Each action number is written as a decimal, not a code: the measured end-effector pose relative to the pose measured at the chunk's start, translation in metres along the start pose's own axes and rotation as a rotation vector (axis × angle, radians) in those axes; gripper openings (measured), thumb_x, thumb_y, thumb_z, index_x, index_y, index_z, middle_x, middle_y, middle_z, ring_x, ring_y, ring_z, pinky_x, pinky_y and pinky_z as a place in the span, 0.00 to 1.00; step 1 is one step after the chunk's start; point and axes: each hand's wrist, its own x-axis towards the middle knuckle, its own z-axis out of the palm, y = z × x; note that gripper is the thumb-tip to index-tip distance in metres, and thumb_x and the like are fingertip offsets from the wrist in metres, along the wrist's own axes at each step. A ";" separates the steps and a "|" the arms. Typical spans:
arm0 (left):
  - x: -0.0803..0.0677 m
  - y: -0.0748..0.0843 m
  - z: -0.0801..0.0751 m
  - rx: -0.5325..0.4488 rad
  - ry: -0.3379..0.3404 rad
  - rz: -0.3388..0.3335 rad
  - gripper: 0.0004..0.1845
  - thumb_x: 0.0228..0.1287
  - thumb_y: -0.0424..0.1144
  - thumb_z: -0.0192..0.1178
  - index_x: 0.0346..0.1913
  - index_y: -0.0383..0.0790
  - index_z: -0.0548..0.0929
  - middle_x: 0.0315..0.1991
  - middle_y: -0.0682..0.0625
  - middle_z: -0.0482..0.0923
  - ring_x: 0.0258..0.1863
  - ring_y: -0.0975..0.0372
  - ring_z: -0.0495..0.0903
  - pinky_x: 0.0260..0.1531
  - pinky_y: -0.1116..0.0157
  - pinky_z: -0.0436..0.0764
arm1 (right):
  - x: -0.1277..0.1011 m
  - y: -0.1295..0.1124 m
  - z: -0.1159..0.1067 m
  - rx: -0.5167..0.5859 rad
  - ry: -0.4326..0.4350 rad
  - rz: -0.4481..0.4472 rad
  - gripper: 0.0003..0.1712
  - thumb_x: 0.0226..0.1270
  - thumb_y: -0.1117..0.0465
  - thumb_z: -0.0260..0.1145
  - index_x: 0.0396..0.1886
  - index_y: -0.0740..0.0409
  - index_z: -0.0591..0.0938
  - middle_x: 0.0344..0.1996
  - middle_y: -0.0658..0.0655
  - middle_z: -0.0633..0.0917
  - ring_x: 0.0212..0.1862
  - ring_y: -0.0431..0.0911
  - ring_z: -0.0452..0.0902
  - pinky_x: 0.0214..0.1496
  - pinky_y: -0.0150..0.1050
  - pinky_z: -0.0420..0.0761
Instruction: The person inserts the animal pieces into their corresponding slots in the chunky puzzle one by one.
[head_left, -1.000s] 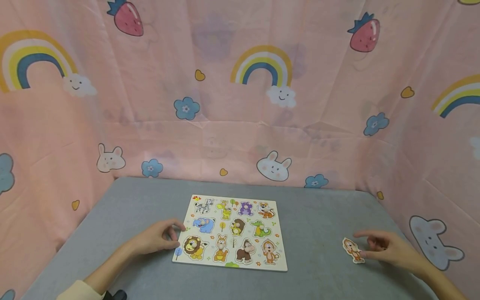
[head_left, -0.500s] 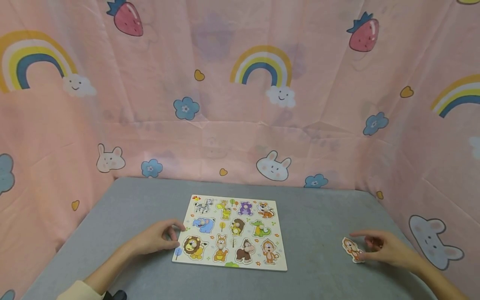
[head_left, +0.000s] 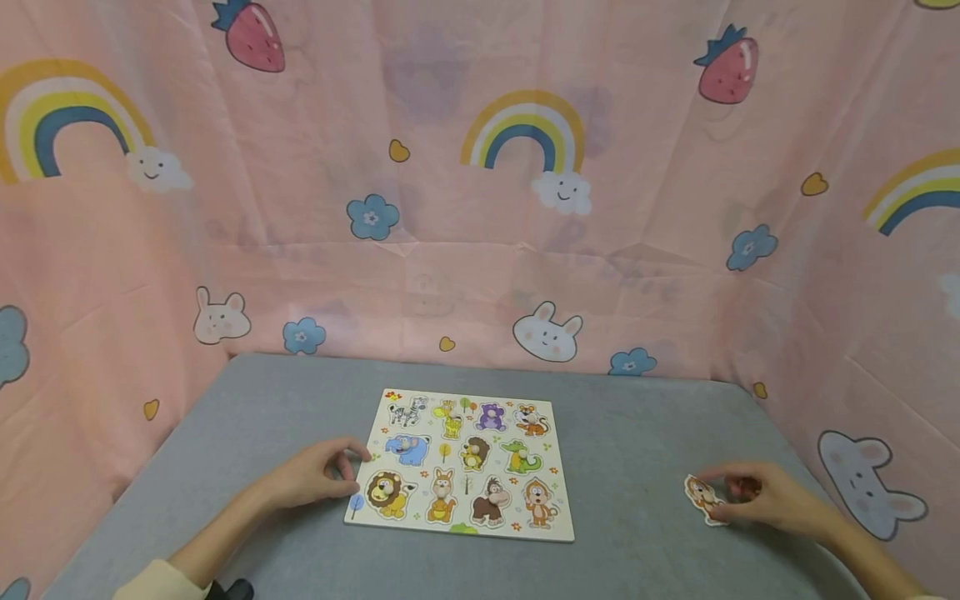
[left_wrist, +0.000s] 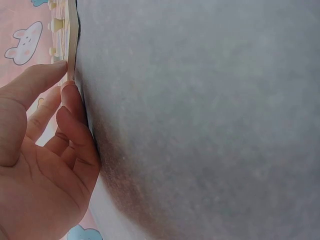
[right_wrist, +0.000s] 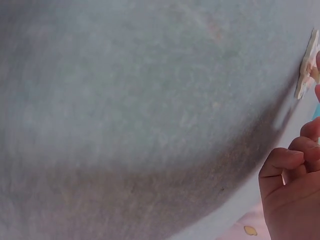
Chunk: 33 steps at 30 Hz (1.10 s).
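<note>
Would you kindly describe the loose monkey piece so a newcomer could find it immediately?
On the grey table, look right of the animal puzzle board. Beside the right hand lies one monkey piece, the only animal cut-out off the board.

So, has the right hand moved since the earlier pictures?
Yes. The right hand has drawn its fingers in over the loose monkey piece, a little toward the puzzle board, which stays put on the table.

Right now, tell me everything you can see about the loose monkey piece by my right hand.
The monkey piece is a small flat cut-out, wood by its look, printed with an orange-brown monkey inside a pale outline. It lies on the grey table, apart from the puzzle board. The right hand touches its right side with curled fingers.
</note>
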 end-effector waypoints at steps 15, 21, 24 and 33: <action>0.000 -0.001 0.000 -0.013 0.001 0.006 0.19 0.62 0.32 0.70 0.55 0.34 0.78 0.31 0.50 0.77 0.20 0.65 0.69 0.22 0.69 0.69 | 0.005 0.002 0.004 0.062 -0.038 -0.013 0.10 0.64 0.76 0.69 0.43 0.64 0.87 0.23 0.53 0.74 0.21 0.47 0.63 0.19 0.40 0.64; 0.000 -0.002 0.000 0.000 0.002 0.004 0.19 0.62 0.32 0.70 0.55 0.35 0.79 0.32 0.50 0.77 0.20 0.65 0.69 0.22 0.69 0.69 | 0.005 0.006 0.004 0.048 -0.025 0.017 0.08 0.64 0.75 0.70 0.40 0.64 0.87 0.23 0.53 0.75 0.21 0.46 0.65 0.20 0.40 0.65; 0.000 -0.002 0.000 0.001 0.000 0.007 0.19 0.63 0.32 0.70 0.54 0.35 0.79 0.32 0.50 0.77 0.20 0.65 0.69 0.22 0.69 0.69 | 0.005 0.006 0.004 0.032 -0.015 0.051 0.06 0.65 0.74 0.70 0.40 0.64 0.87 0.23 0.50 0.76 0.22 0.41 0.67 0.21 0.39 0.67; 0.000 -0.001 -0.001 -0.009 -0.004 0.003 0.19 0.63 0.32 0.69 0.55 0.34 0.79 0.32 0.50 0.77 0.20 0.65 0.69 0.22 0.69 0.69 | 0.010 -0.003 0.010 -0.042 0.018 0.145 0.02 0.68 0.67 0.71 0.38 0.61 0.88 0.26 0.42 0.78 0.27 0.35 0.70 0.25 0.36 0.70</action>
